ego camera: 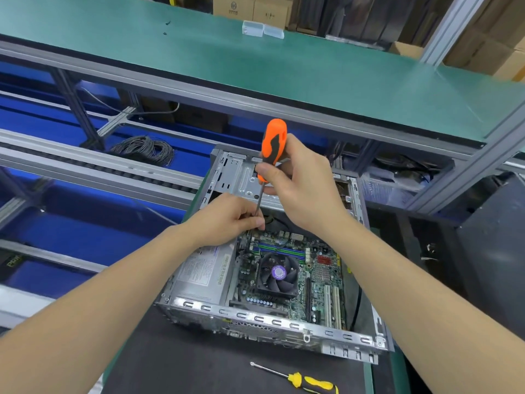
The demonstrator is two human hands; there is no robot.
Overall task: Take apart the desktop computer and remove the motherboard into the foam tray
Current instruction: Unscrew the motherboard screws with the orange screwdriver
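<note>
An open desktop case (255,318) lies on a dark mat. Inside it sits the green motherboard (321,280) with a black CPU fan (277,275) in its middle and a grey power supply (203,273) to its left. My right hand (301,183) grips an orange-and-black screwdriver (272,142), held upright with its shaft pointing down at the board's far left corner. My left hand (230,216) pinches the lower shaft near the tip. The tip itself is hidden behind my fingers.
A yellow-handled screwdriver (305,381) lies on the mat in front of the case. A green shelf (255,66) overhangs the bench, with a clear plastic box (252,28) on it. A coil of grey cable (145,149) and a conveyor rail (99,166) lie to the left.
</note>
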